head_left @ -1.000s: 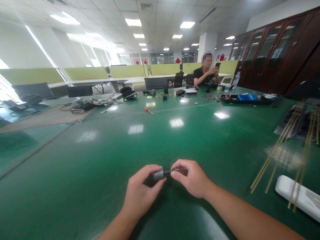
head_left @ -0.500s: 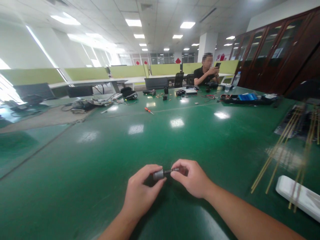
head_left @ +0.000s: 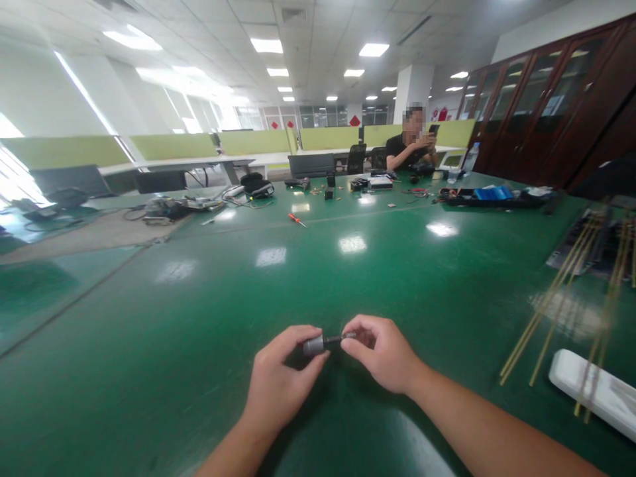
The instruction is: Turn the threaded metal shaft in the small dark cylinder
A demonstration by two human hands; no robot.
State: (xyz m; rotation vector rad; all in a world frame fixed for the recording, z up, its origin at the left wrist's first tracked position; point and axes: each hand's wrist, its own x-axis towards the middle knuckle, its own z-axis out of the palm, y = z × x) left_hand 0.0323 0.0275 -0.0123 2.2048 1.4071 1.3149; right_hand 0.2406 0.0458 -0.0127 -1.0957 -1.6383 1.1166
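My left hand (head_left: 285, 374) grips a short grey metal cylinder (head_left: 314, 345) between thumb and fingers. A thin dark shaft (head_left: 332, 340) juts from the cylinder's right end, lying roughly level. On the far end of that shaft, my right hand (head_left: 382, 354) pinches with thumb and forefinger around a small metallic tip. The fingers partly cover the tip, so its shape is unclear. Both hands are just above the green table (head_left: 223, 291), close to its near side.
A red-handled screwdriver (head_left: 297, 219) lies farther out. Thin yellow rods (head_left: 544, 291) and a white case (head_left: 591, 391) are at right. Cables and electronics (head_left: 183, 204) sit at back left, a black tray (head_left: 497, 197) at back right. Another person (head_left: 408, 151) holds a phone beyond the table.
Both hands keep their hold on the same part. My right hand has shifted a touch to the right, and slightly more shaft shows between the hands.
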